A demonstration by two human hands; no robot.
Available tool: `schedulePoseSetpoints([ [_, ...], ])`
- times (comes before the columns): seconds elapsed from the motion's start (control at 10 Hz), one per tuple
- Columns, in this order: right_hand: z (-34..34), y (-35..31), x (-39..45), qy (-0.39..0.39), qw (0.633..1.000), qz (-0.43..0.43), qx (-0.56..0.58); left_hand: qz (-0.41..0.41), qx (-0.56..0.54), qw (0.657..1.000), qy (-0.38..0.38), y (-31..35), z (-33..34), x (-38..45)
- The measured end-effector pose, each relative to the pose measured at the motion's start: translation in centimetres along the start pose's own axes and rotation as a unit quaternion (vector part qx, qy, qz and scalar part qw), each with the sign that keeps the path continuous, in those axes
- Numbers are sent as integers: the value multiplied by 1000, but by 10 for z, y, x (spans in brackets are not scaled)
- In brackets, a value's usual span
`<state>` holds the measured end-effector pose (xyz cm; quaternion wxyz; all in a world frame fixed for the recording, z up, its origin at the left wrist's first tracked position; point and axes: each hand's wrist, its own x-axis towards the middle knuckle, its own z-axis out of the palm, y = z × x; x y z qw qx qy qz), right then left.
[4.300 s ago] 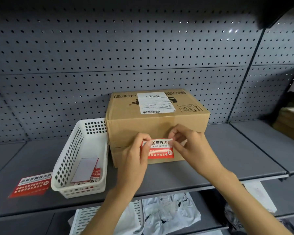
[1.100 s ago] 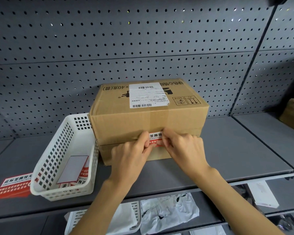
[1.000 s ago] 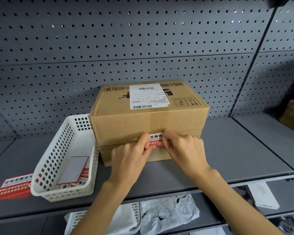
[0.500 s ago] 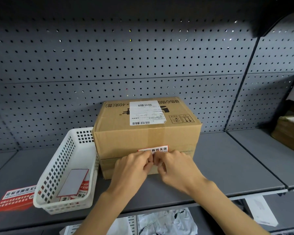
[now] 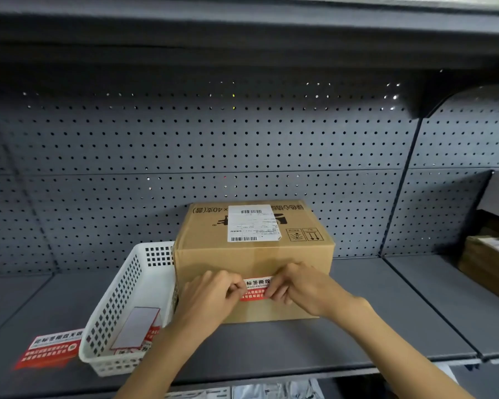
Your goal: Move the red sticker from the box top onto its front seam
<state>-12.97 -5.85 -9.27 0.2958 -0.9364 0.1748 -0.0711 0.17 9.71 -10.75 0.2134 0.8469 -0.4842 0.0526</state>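
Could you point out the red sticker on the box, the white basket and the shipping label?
Red rectangular sticker (image 5: 255,289), head view, its visible middle.
White perforated plastic basket (image 5: 114,303), head view, left wall.
White paper shipping label (image 5: 251,224), head view, centre.

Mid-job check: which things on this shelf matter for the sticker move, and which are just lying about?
In the job:
red sticker, pressed on the box front
cardboard box
left hand and right hand, fingertips on the sticker's ends

Lying about:
white basket holding label sheets
loose red label on the shelf
shipping label on the box top
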Motion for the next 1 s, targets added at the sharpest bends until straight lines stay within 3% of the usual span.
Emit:
schedulePoseSetpoints([
  [0.1, -16, -4, 0, 4, 1000, 3, 9, 0, -1, 1000, -8, 1, -10, 2],
  [0.3, -29, -4, -5, -20, 996, 28, -79, -36, 3, 999, -2, -3, -21, 2],
  [0.6, -47, -29, -5, -3, 985, -66, -157, -39, -36, 998, -33, -4, -23, 4],
  [0.7, -40, -28, 2, -40, 984, -59, -162, -13, -38, 994, -101, 4, -15, -1],
  [0.9, -20, -8, 10, -134, 971, -29, -194, -8, -54, 991, -126, 10, -5, -2],
  [1.0, -35, -13, 8, -127, 986, -21, -104, 2, -70, 991, -111, 12, -24, 3],
])
